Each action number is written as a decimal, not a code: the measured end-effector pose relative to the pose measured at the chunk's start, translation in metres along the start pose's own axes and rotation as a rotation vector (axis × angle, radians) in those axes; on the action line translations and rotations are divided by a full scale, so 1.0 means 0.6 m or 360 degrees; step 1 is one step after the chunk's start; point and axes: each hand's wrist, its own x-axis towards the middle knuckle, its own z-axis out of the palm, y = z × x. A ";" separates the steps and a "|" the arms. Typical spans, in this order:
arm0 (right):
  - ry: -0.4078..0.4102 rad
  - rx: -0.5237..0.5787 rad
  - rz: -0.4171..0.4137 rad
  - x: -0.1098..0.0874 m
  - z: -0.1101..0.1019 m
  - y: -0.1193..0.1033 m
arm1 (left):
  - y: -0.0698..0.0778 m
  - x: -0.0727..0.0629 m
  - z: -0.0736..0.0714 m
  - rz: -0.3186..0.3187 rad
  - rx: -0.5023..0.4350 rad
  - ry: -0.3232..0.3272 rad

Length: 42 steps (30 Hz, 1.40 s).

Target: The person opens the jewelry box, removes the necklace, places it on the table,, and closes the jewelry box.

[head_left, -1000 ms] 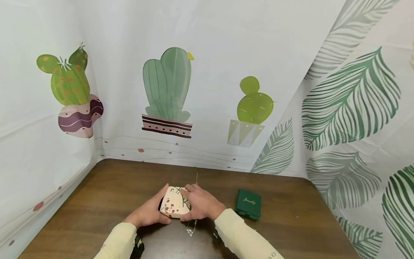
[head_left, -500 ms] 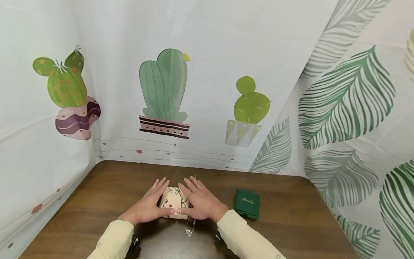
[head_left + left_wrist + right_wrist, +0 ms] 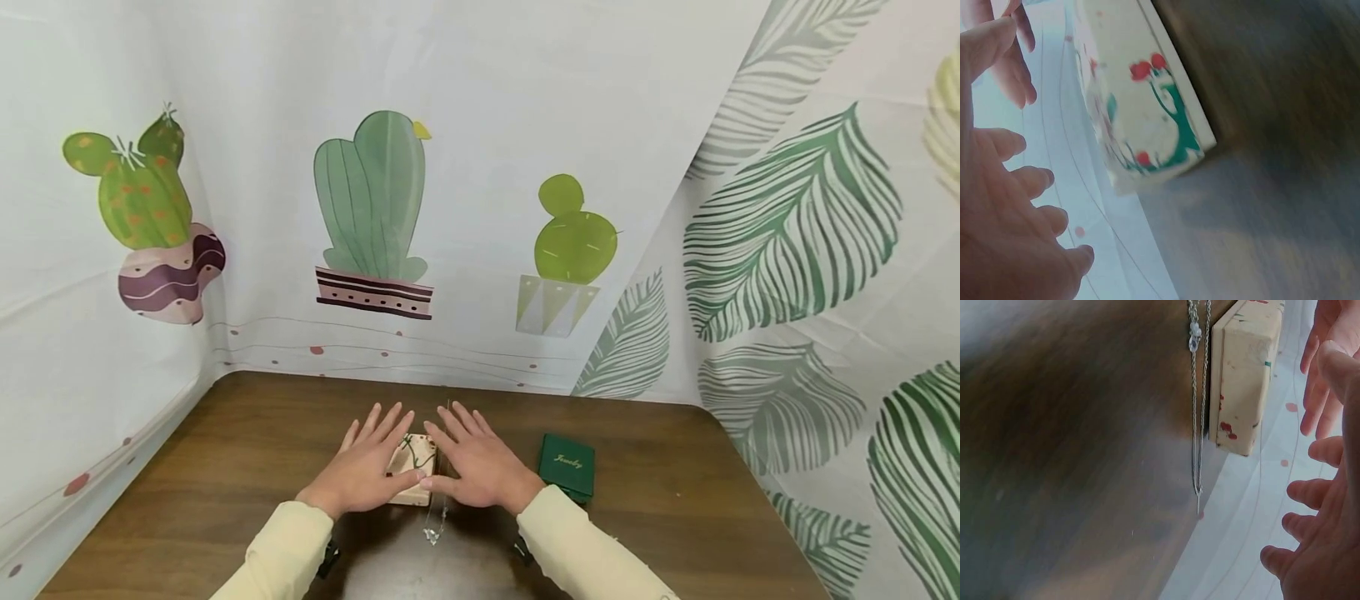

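A cream box (image 3: 422, 460) painted with red flowers and green stems sits on the table, partly hidden by the hands in the head view. My left hand (image 3: 367, 467) hovers over its left part with fingers spread. Over the right side is my right hand (image 3: 480, 462), its fingers straight too, thumb tip meeting the left thumb. Both wrist views show a gap between the hands and the box (image 3: 1147, 106). Along the box's right side lies a thin silver chain necklace (image 3: 1195, 425), its clear sparkling pendant (image 3: 432, 535) towards the front.
A green box (image 3: 567, 463) lettered "Jewelry" lies to the right of the hands on the brown wooden table (image 3: 660, 533). Behind the table hangs a white cloth (image 3: 480, 167) printed with cacti and leaves.
Both hands have let go of the cream box's sides, straightened their fingers and lifted over it. The thumbs have come together. Box and necklace stay in place.
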 end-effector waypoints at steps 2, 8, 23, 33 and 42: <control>0.0007 -0.0008 0.0007 -0.008 -0.004 0.005 | 0.008 0.004 0.002 0.0011 -0.0001 -0.0009; -0.0007 -0.0047 0.0053 -0.032 -0.017 0.018 | 0.031 0.018 0.010 0.0040 0.0038 -0.0048; 0.0008 -0.0034 0.0108 -0.087 -0.038 0.056 | 0.075 0.051 0.033 0.0169 0.0051 -0.0071; 0.0011 0.0008 0.0134 -0.123 -0.036 0.084 | 0.101 0.064 0.046 0.0162 0.0080 -0.0137; 0.0054 -0.0023 0.0167 -0.154 -0.028 0.110 | 0.130 0.074 0.062 0.0207 0.0074 -0.0169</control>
